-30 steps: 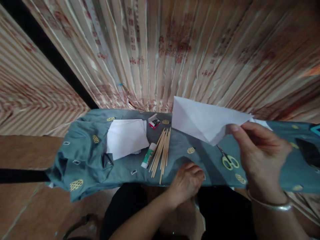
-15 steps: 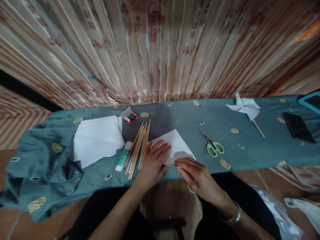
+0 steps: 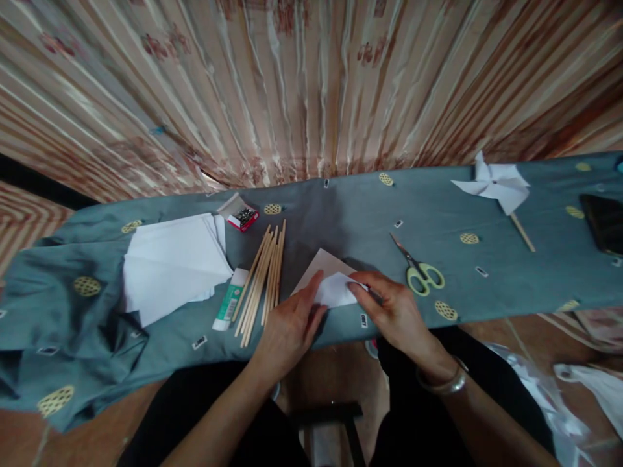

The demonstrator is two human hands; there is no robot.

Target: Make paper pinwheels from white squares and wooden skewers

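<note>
— Two hands on one sheet: the left hand [image 3: 288, 324] lies flat, fingers spread, pinning the near left part of the folded white paper [image 3: 327, 280], and the right hand [image 3: 395, 308] pinches the sheet's right flap between thumb and fingertips, so it is closed on the paper.

— Where does the paper sit?

— Near the front edge of the table, about midway along it, on the grey-blue cloth [image 3: 341, 214]. Just left of the left hand lies a bundle of wooden sticks [image 3: 263, 275], with a glue stick [image 3: 230, 300] touching its left side; further left is a stack of white paper [image 3: 170, 263], and behind it, toward the back edge, a small open box of pins [image 3: 239, 213].

— And to the right?

— Yellow-handled scissors [image 3: 419, 269] lie just beyond the right hand. A finished paper pinwheel [image 3: 496, 185] rests near the back right corner, beside a dark phone [image 3: 603, 224] (only partly in view).

— What could go wrong?

— I judge the crease could run crooked if the left palm lifts and the sheet slides on the loose cloth. A sweeping wrist might also scatter the sticks.
</note>
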